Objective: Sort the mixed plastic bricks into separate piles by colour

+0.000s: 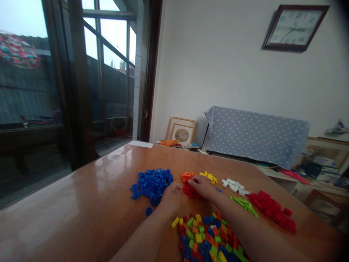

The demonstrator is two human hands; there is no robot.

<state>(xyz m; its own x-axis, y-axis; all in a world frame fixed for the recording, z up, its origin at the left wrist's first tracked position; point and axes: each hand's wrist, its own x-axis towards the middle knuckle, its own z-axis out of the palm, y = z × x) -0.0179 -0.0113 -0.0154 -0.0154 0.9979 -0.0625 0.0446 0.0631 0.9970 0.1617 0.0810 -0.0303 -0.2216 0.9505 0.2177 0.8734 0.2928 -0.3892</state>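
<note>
My left hand (pixel 172 195) is at the right edge of a heap of blue plastic building pieces (pixel 154 185), its fingers curled together; whatever they hold is hidden. My right hand (pixel 202 185) reaches over a small pile of red pieces (pixel 191 191), thumb and fingers pinched, and I cannot make out anything between them. Just behind that pile lie orange pieces (pixel 187 177), with yellow pieces (pixel 209 177) to their right. A mixed-colour heap of bricks and wheels (pixel 203 238) spreads between my forearms, nearest to me.
Farther right on the brown table (pixel 103 207) are white pieces (pixel 235 186), green pieces (pixel 244 205) and a larger crimson group (pixel 272 209). One blue wheel (pixel 148 211) lies apart at the left. Beyond the table stands something under a dotted grey cloth (pixel 256 134).
</note>
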